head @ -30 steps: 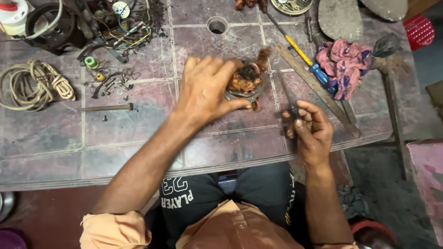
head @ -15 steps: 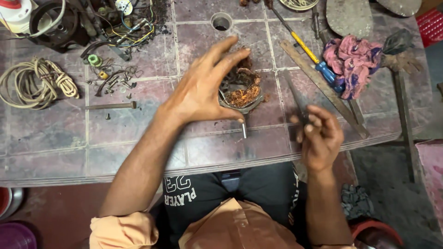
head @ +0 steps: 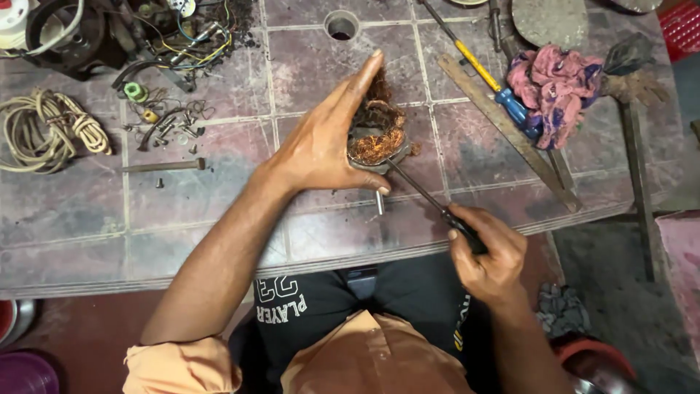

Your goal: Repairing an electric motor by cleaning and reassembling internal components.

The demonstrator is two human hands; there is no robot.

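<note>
Clamped around a copper-wound motor stator, the left hand pins it to the tiled bench, while the right hand closes its grip on a dark-handled screwdriver.

Left fingers stretch up past the stator's far side and the thumb presses near its lower edge, so the grip wraps the reddish copper windings. From the right fist, the slim metal shaft slants up and leftward until its tip meets the stator's lower rim. A short bolt lies just below the left thumb. Well left of that grip sit a coil of pale rope and scattered small screws. Up and right of the right grip lie a yellow-and-blue screwdriver, a flat file and a pink rag.
</note>
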